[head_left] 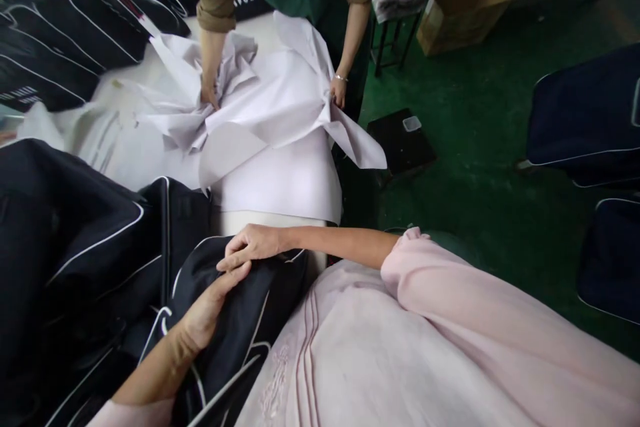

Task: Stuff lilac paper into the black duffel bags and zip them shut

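A dark bag with white piping [220,347] lies right in front of me, at the table's near edge. My left hand [207,313] rests on it with the fingers stretched out towards the right. From the other side my right hand [255,243] lies over the bag's top, its fingers loosely bent. The fingertips of both hands meet above the dark fabric. Nothing shows in either hand, though the undersides of the fingers are hidden.
Across the table [245,220], a co-worker's hands [210,90] grip crumpled white sheets [270,107]. More dark bags [65,213] crowd the left side. On the green floor stand a dark low stool [403,147], a cardboard box [460,20] and navy bags [585,113].
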